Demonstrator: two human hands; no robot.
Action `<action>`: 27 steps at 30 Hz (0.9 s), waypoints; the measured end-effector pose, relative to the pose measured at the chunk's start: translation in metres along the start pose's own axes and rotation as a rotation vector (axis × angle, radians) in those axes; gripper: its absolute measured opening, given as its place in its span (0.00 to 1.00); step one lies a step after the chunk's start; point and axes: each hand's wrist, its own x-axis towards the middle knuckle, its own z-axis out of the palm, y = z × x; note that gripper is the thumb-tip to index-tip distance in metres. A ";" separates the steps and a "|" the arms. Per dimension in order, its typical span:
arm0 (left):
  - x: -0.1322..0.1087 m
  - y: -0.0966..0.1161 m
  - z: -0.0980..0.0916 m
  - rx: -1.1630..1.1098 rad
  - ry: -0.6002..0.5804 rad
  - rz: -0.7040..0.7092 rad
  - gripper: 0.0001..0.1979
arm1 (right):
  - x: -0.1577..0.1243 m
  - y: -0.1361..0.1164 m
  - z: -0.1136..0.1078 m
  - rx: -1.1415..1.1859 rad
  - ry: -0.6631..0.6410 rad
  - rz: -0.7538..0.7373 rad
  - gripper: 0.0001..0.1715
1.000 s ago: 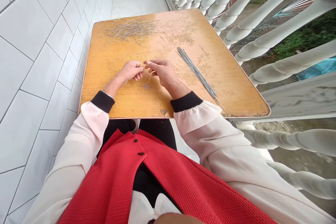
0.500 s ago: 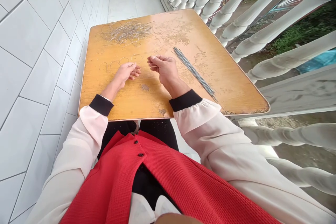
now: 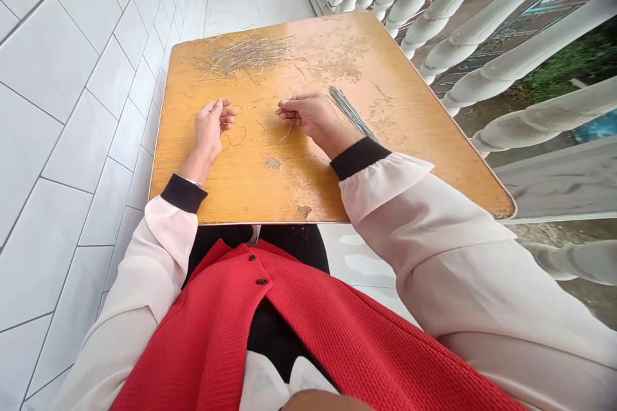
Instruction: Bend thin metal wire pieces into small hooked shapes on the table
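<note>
My left hand (image 3: 210, 127) is raised over the left half of the wooden table, thumb and forefinger pressed together, the other fingers curled. Whether a thin wire lies in that pinch I cannot make out. To its right, my right hand (image 3: 311, 117) is closed in a pinch on what looks like a thin wire (image 3: 288, 131), its bent end showing under the fingertips. Between the hands are curved pieces of wire (image 3: 263, 130). A bundle of straight grey wires (image 3: 354, 112) lies beside my right hand, partly hidden by the wrist and cuff.
A tangled heap of thin bent wires (image 3: 245, 56) sits at the far left of the table (image 3: 414, 167). White tiled wall (image 3: 72, 135) runs along the left. White balusters (image 3: 477, 80) line the right side.
My left hand has moved left and my right hand slightly right, so they are farther apart. More curved wire shows between them. The view has shifted slightly.
</note>
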 end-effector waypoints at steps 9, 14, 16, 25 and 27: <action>-0.009 -0.004 0.005 0.063 -0.068 -0.023 0.13 | 0.015 0.001 0.005 -0.163 0.082 -0.005 0.21; -0.015 -0.003 0.007 0.100 -0.087 -0.025 0.12 | 0.035 0.005 0.006 -0.238 0.068 -0.006 0.16; -0.016 -0.002 0.006 0.104 -0.084 -0.029 0.11 | 0.041 0.008 0.004 -0.346 0.086 -0.062 0.11; -0.019 -0.011 0.010 0.298 -0.181 0.069 0.08 | 0.047 0.014 -0.036 -0.857 0.120 -0.340 0.23; -0.021 -0.017 0.011 0.436 -0.254 0.150 0.09 | 0.045 0.017 -0.041 -0.881 0.101 -0.402 0.23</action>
